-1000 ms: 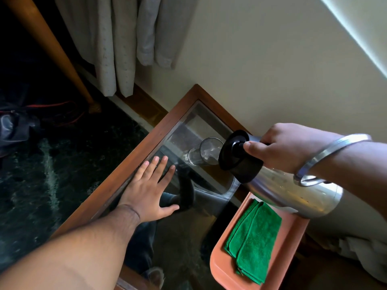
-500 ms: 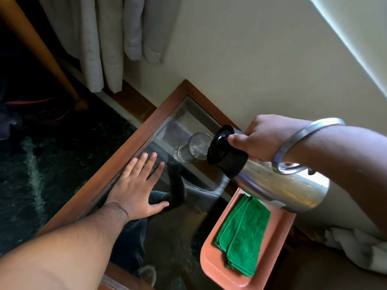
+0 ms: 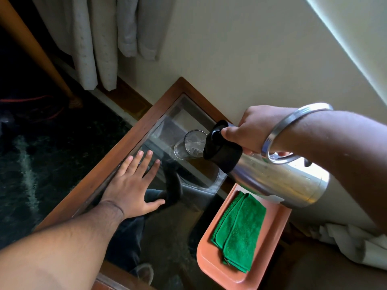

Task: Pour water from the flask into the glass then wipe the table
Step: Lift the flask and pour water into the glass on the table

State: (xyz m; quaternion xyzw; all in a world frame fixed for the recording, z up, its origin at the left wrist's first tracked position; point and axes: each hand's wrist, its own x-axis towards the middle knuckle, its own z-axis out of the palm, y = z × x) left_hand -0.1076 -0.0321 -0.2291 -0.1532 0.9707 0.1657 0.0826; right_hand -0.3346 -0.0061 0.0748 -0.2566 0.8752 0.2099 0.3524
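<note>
**Steel flask tipped over the glass, free hand braced on the surface**

I had the right hand (image 3: 257, 130) clenched around the neck of the flask (image 3: 278, 181), thumb pressing near its black cap, the body tilted down so the spout hung just over the rim of the glass (image 3: 189, 147). Water showed inside the glass, which stood on the glass-topped surface (image 3: 134, 139) just beyond my right thumb. The left hand (image 3: 134, 183) lay flat and released, fingers spread, holding nothing, near the glass on its near side.

The flask looked heavy to me and its polished steel likely slick, especially if wet; I judged the neck grip, close to the cap, the surest hold for steering the pour. The glass seemed light and fragile, easily knocked by the spout, so best taken low around its wall if it had to be moved.

Below my right wrist sat the orange tray (image 3: 211, 266) with the folded green cloth (image 3: 238, 233), soft and easy to bunch, untouched, waiting for the wiping.
</note>
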